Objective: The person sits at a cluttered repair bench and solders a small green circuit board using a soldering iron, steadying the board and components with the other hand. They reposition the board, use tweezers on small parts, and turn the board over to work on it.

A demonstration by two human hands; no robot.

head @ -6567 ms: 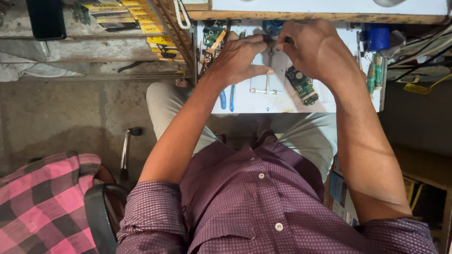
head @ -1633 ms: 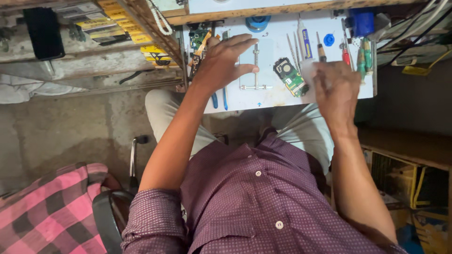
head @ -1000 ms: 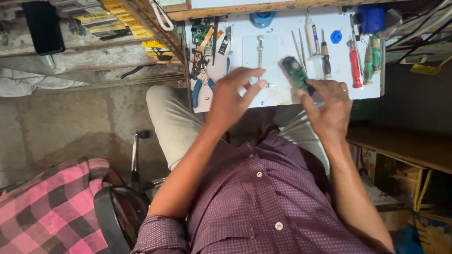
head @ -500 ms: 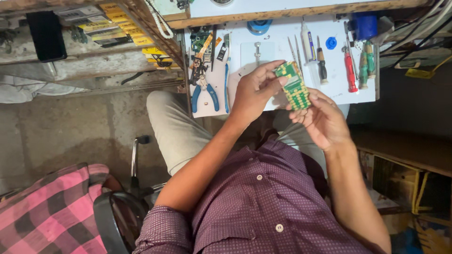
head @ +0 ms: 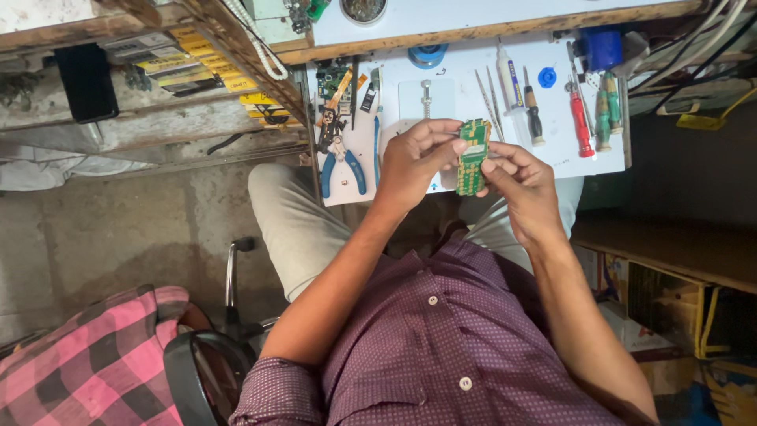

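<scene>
A small green circuit board (head: pixel 472 157) is held upright in front of my chest, above the near edge of the white work mat (head: pixel 552 158). My left hand (head: pixel 418 160) pinches its left edge and top with thumb and fingers. My right hand (head: pixel 522 185) grips its right edge from the other side. Both hands are shut on the board, which is lifted off the mat.
On the mat lie blue-handled pliers (head: pixel 344 160), tweezers (head: pixel 485 91), a red screwdriver (head: pixel 579 122), green screwdrivers (head: pixel 613 99), a metal board holder (head: pixel 425 100) and small parts (head: pixel 335 83). A pink checked cloth (head: pixel 79 355) lies at lower left beside a chair (head: pixel 197 371).
My hands left the mat, my right hand picked up the green board, and both hands now hold it upright closer to my body. The view shifted slightly.
</scene>
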